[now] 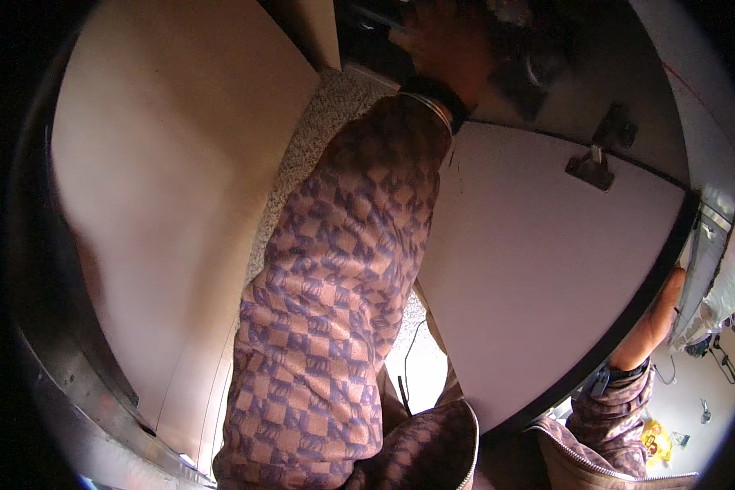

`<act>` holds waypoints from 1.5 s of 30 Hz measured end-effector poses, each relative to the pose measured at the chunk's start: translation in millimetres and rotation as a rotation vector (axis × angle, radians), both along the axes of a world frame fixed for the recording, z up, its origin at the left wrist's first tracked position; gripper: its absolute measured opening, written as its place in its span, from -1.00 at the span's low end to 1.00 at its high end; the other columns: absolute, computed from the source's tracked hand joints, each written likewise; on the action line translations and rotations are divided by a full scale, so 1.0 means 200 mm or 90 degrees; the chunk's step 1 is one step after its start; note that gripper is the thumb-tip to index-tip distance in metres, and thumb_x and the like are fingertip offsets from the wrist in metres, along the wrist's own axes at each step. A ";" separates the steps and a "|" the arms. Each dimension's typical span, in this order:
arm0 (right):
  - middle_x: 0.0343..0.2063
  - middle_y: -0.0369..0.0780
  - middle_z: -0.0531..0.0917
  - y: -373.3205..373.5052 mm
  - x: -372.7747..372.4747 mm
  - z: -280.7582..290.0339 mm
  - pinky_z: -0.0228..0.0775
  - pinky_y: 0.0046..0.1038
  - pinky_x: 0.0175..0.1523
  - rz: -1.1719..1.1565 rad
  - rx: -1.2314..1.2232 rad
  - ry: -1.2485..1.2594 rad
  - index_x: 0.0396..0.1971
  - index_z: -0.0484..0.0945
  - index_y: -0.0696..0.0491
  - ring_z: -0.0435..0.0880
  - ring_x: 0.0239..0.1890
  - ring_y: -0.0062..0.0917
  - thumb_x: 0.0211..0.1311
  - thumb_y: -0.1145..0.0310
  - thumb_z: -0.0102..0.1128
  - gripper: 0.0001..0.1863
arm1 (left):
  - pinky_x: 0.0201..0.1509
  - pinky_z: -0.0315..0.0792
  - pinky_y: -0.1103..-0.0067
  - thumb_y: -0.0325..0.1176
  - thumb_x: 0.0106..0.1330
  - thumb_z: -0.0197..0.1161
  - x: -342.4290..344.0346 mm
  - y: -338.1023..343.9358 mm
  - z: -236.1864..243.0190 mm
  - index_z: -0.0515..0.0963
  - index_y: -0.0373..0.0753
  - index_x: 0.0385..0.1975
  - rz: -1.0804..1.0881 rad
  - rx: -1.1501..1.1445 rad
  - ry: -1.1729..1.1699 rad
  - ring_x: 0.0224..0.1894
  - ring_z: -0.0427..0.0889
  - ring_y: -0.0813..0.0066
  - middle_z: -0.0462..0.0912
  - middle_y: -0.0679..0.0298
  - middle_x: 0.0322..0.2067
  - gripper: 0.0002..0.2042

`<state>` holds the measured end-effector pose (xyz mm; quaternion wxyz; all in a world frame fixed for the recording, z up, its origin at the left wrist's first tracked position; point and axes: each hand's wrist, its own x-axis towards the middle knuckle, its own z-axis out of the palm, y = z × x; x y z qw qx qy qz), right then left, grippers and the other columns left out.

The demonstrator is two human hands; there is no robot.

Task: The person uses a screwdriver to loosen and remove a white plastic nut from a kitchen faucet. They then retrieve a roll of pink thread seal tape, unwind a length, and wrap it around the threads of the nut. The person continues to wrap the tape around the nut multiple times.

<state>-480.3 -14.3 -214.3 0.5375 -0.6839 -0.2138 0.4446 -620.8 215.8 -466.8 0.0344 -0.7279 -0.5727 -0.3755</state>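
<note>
My left arm, in a brown checked sleeve, stretches up between two pale panels. My left hand (453, 53) is in the dark recess at the top, among dark parts; blur and shadow hide its fingers and whatever it touches. A pale door-like panel (539, 261) with a black edge strip stands to the right of that arm, and a metal hinge (592, 168) is fixed near its top. My right hand (653, 322) lies by the panel's outer edge, partly hidden behind it. One finger shows, stretched upward, and no held thing is visible.
Another large pale panel (171, 196) rises on the left, bordered by a dark metal frame (82, 367). Speckled grey material (335, 106) shows between the panels. At right are a clear plastic sheet (727, 282), a yellow packet (656, 441) and small dark tools (723, 359).
</note>
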 end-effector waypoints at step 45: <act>-0.36 -0.28 0.54 -0.29 0.24 -0.24 0.43 -0.55 -0.21 0.235 -0.312 0.069 -0.05 0.39 0.15 0.55 -0.38 -0.59 0.31 0.11 0.06 -0.58 | -0.17 0.45 0.44 -0.42 0.19 0.19 -0.36 -0.65 0.24 0.59 -0.23 -0.20 0.049 -0.373 -0.435 -0.27 0.58 0.18 0.57 0.09 -0.30 -0.81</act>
